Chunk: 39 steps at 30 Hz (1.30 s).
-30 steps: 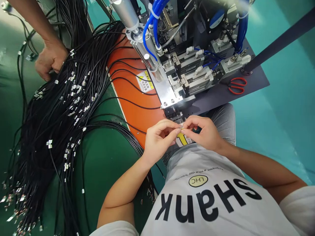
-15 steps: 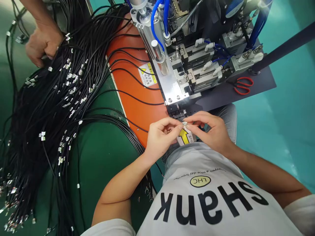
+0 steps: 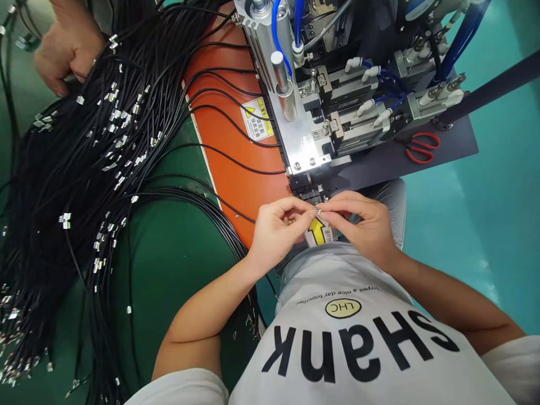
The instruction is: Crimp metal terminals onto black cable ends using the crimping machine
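My left hand (image 3: 283, 226) and my right hand (image 3: 358, 221) meet at the front of the machine, thumb and forefinger pinched on each. Between the fingertips are small pale wire ends (image 3: 319, 212), mostly covered by the fingers. A black cable (image 3: 236, 211) leads toward my left hand and passes out of sight behind it. Just below the fingertips is a label with a yellow arrow (image 3: 318, 232). The dark metal guide (image 3: 307, 191) of the machine lies just beyond the fingers.
The machine (image 3: 304, 143) has metal cylinders and blue air hoses. Several cables cross its orange surface (image 3: 219, 135). A large heap of black cables (image 3: 54, 185) covers the green table (image 3: 169, 292). Red-handled scissors (image 3: 423, 147) lie right. Another person's hand (image 3: 70, 53) rests at the heap.
My view has shifted slightly, so the machine sits a little further right and the cable heap a little higher. Both hands stay pinched together in nearly the same place, fingertips slightly closer.
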{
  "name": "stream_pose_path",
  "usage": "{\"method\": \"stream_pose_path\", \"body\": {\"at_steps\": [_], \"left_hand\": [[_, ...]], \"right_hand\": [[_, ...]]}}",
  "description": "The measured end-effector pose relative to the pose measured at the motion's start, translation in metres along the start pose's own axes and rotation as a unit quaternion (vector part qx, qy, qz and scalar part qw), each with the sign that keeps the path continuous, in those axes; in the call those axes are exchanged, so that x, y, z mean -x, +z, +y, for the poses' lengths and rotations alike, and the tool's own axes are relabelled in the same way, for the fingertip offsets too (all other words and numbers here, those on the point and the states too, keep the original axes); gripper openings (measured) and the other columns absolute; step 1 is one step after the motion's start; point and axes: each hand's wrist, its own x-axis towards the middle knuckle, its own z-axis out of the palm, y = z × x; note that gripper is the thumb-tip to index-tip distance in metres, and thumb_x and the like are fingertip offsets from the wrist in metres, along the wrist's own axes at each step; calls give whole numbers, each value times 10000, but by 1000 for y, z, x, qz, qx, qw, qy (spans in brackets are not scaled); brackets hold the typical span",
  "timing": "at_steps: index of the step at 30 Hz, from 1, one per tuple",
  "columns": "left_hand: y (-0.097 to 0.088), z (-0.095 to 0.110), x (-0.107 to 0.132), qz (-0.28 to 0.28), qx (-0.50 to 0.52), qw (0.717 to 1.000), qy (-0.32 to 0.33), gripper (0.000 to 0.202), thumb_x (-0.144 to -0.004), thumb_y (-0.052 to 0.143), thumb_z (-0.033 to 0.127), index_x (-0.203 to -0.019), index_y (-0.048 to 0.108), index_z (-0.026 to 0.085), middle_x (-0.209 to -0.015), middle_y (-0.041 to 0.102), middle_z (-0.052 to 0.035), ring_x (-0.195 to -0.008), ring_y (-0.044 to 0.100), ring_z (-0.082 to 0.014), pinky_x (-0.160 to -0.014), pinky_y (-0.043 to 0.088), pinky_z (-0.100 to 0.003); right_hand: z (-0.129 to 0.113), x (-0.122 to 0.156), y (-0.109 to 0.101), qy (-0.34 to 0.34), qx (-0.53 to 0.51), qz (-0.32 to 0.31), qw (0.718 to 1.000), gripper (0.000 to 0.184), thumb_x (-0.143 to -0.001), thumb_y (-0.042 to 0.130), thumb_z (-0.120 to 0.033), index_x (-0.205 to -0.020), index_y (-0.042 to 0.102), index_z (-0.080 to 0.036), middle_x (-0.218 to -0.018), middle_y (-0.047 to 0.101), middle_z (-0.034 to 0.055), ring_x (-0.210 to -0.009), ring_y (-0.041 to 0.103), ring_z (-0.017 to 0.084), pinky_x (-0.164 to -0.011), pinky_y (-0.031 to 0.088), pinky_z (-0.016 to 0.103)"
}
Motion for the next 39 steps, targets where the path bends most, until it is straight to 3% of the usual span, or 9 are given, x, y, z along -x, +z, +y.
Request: {"method": "stream_pose_path", "body": {"at_steps": [14,19,22,25,30,39], "left_hand": [[-2,-2,-1,-14,-17,1000,14,210,-799,752,339,-820,702,136,-577,603,11,-459,565,-93,-413,442,-200],[-2,-7,-1,-17,-88,993,71,167,-848,696,318,-866,694,152,-691,630,-12,-566,571,-99,-499,473,-214],[-7,-12,-2,7,-209,965,160,145,-873,663,275,-978,667,175,-834,637,-34,-723,592,-127,-604,505,-230],[-14,-18,-7,27,-323,909,263,91,-909,611,235,-967,658,185,-916,629,-52,-849,594,-151,-727,519,-256],[-20,-32,-23,39,-411,839,356,181,-959,509,193,-1062,658,201,-939,620,-65,-880,603,-161,-779,517,-273],[-26,-36,-36,43,-409,834,369,163,-962,524,207,-1049,659,181,-916,626,-56,-959,619,-170,-874,529,-295]], "right_hand": [[3,-6,0,-22,35,5,999,59,-847,717,-239,-848,765,-274,-858,725,18,-800,656,192,-706,529,345],[6,-6,1,-17,41,2,999,84,-869,660,-220,-799,703,-238,-815,686,26,-743,606,181,-655,487,335],[13,-9,-2,11,22,16,1000,96,-879,643,-219,-789,676,-219,-800,668,23,-740,590,168,-662,469,323],[24,-15,-5,49,-4,17,999,94,-881,645,-238,-800,677,-204,-810,681,23,-759,606,166,-699,478,318],[42,-30,-3,97,-51,14,994,119,-855,684,-299,-811,691,-188,-807,696,27,-760,621,163,-715,501,308],[52,-41,2,126,-107,21,986,106,-830,723,-287,-806,704,-185,-816,715,24,-756,632,147,-732,499,289]]}}
